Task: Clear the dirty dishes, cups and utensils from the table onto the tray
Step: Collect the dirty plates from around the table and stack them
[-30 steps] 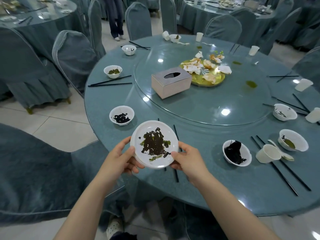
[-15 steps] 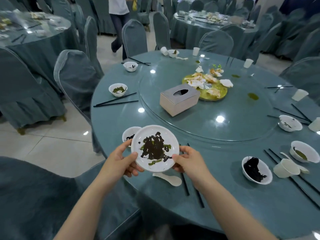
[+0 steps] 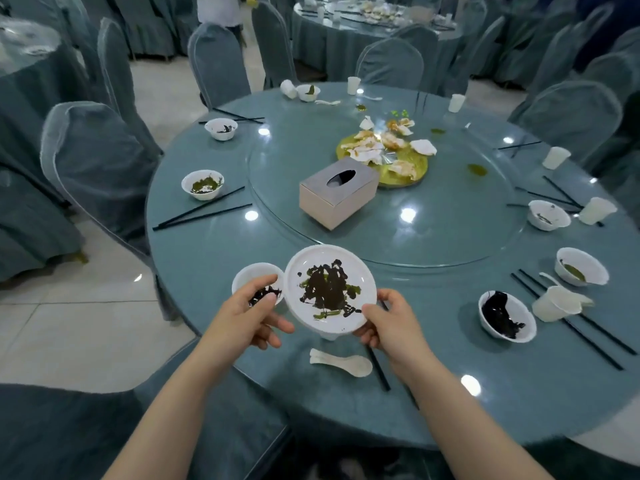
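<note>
Plate (image 3: 330, 289), smeared dark: gripped at its rim by left hand (image 3: 247, 315) and right hand (image 3: 389, 322), fingers curled under, lifted above table (image 3: 214, 258) edge, nearside of tissue box (image 3: 337, 192). Tray not in view. Outstanding, judged: bowl (image 3: 256, 282) beside plate, spoon (image 3: 341, 362) beneath, chopsticks (image 3: 204, 211), cups; clearing barely begun.

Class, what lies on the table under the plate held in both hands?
Under the plate lie a white spoon and black chopsticks, partly hidden. What else it covers cannot be seen.
</note>
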Demonstrator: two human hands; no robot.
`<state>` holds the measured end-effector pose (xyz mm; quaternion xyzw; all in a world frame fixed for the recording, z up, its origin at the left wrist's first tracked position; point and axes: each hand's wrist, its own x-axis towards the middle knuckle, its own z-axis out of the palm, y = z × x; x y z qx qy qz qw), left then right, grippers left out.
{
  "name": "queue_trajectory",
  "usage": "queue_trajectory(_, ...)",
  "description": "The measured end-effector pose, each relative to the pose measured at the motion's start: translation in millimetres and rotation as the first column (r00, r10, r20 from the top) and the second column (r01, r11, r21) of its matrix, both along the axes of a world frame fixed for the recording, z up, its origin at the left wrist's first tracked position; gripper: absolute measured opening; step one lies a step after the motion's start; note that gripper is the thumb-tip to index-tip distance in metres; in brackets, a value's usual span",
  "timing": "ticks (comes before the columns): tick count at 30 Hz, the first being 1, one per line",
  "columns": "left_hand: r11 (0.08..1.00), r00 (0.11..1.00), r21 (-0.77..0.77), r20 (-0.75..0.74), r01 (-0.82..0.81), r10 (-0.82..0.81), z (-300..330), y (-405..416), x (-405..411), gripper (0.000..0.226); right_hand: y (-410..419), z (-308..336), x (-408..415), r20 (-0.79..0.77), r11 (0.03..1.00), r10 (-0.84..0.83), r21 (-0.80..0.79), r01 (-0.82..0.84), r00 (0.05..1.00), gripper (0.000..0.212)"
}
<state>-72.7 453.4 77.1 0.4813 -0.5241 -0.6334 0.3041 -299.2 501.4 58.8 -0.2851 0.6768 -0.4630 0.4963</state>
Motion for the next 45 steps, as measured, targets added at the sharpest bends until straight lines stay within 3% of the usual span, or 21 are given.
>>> queue_trajectory(10, 0.978, 0.979, 0.057, 0.04, -0.2, 0.198, -9, -32, -19, 0.023, -44, -37, -89, 0.091, 0.973, -0.23, 0.037, 0.227, 0.969, 0.015)
queue_trajectory(25, 0.883, 0.884, 0.106, 0.16, -0.458, 0.439, -42, -69, -83, 0.026, -136, -107, -213, 0.024, 0.955, -0.264, 0.143, 0.258, 0.964, 0.026)
queue_trajectory(35, 0.796, 0.802, 0.121, 0.174, -0.593, 0.571, -56, -45, -83, 0.025, -141, -118, -209, 0.237, 0.948, -0.318, 0.088, 0.306, 0.918, 0.039)
queue_trajectory(40, 0.752, 0.756, 0.121, 0.222, -0.648, 0.616, -67, -44, -71, 0.034, -125, -109, -200, 0.211, 0.957, -0.284, 0.122, 0.263, 0.935, 0.027)
queue_trajectory(45, 0.628, 0.665, 0.227, 0.336, -0.744, 0.667, -90, -53, -53, 0.048, -91, -102, -193, 0.096, 0.961, -0.235, 0.173, 0.216, 0.967, 0.007)
